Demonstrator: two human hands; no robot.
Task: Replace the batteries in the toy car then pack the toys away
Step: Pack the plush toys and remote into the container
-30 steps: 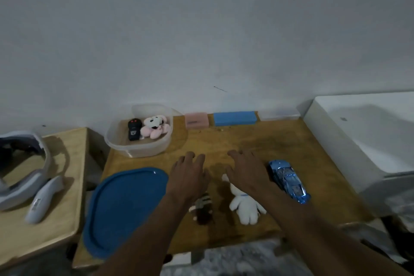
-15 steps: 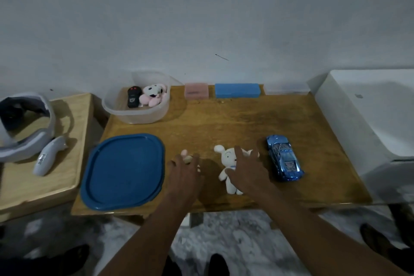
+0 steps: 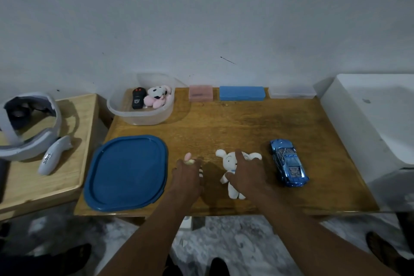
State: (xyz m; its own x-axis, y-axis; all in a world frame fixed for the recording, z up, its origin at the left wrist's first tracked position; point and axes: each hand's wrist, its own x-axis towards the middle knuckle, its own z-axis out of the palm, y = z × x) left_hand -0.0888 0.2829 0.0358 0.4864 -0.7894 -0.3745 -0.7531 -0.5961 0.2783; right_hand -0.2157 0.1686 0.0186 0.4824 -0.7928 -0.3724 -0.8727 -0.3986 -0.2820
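Toy car [image 3: 289,162]: one; plush toys [image 3: 228,161]: three.

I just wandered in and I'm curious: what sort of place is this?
Probably a room in a home: a small wooden table against a bare wall, with a white plush toy, a blue toy car and a clear plastic container holding more toys.

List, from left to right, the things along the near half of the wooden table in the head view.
Blue lid → small plush toy under the left hand → white plush toy → blue toy car.
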